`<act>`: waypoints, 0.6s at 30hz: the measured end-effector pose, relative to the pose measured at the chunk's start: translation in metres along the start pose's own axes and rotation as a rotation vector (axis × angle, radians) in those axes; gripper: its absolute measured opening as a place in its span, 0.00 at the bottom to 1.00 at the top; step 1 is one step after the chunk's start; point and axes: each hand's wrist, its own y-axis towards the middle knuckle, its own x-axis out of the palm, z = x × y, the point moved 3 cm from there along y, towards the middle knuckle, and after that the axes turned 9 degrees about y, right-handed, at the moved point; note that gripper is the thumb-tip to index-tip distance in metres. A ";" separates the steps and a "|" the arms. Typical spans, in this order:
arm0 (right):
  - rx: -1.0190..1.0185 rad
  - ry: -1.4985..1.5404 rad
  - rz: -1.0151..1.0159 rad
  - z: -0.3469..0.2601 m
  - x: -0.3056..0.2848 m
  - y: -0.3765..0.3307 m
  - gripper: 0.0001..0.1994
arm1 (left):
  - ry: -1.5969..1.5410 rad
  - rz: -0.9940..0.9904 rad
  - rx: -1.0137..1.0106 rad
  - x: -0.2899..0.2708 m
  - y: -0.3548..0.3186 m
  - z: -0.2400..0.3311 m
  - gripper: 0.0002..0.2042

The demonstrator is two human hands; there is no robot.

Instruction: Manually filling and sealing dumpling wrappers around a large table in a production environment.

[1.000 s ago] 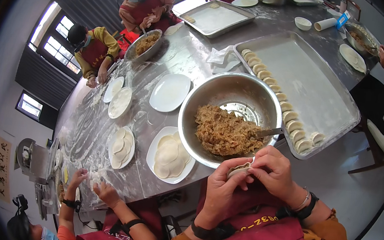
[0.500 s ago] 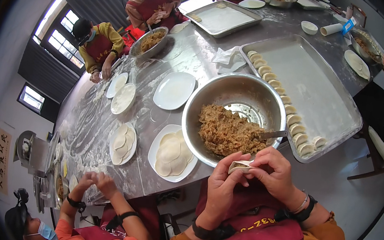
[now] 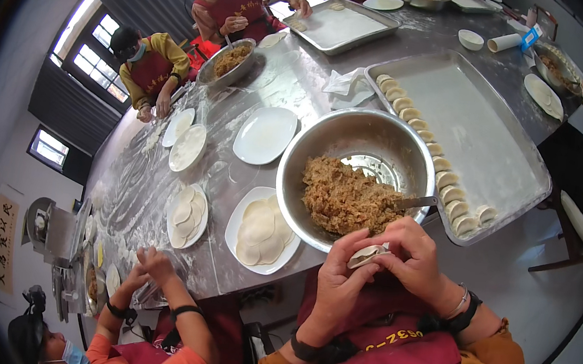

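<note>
A dumpling (image 3: 367, 256), folded over with its edge partly pinched, is held between my two hands just in front of the bowl. My left hand (image 3: 340, 276) grips its left side with thumb and fingers. At its right end, the thumb and fingertips of my right hand (image 3: 413, 255) press the dough. Right beyond them stands a large metal bowl (image 3: 311, 134) with brown minced filling (image 3: 350, 199) and a spoon handle (image 3: 417, 203) resting over its rim. Left of the bowl, a white plate (image 3: 279, 260) carries a pile of round dumpling wrappers (image 3: 262, 232).
A metal tray (image 3: 480, 145) at the right holds a row of finished dumplings (image 3: 442, 164). More plates of wrappers (image 3: 188, 217) and a white plate (image 3: 265, 135) lie on the floury table (image 3: 221, 207). A co-worker's hands (image 3: 153, 264) work close at my left; other people sit around the table.
My fingers have shifted along the dumpling, and it has turned a little. Across the table, a co-worker has reached a hand out to the far tray.
</note>
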 end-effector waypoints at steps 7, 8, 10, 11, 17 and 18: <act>-0.189 -0.077 0.024 0.007 0.000 -0.008 0.09 | -0.263 0.056 -0.084 -0.004 0.001 -0.009 0.22; -0.172 -0.068 0.026 0.006 0.001 -0.008 0.08 | -0.262 0.057 -0.082 -0.005 0.002 -0.010 0.22; -0.159 -0.057 0.030 0.007 0.001 -0.005 0.08 | -0.213 0.045 -0.077 -0.006 0.002 -0.012 0.19; -0.151 -0.080 0.019 0.007 0.000 -0.006 0.07 | -0.214 0.046 -0.081 -0.005 0.001 -0.012 0.19; -0.215 -0.122 -0.097 0.009 -0.002 -0.002 0.07 | 0.154 -0.057 -0.035 -0.004 0.001 -0.001 0.18; -0.230 -0.125 -0.108 0.010 -0.002 -0.001 0.07 | 0.132 -0.064 -0.029 -0.005 0.001 -0.006 0.19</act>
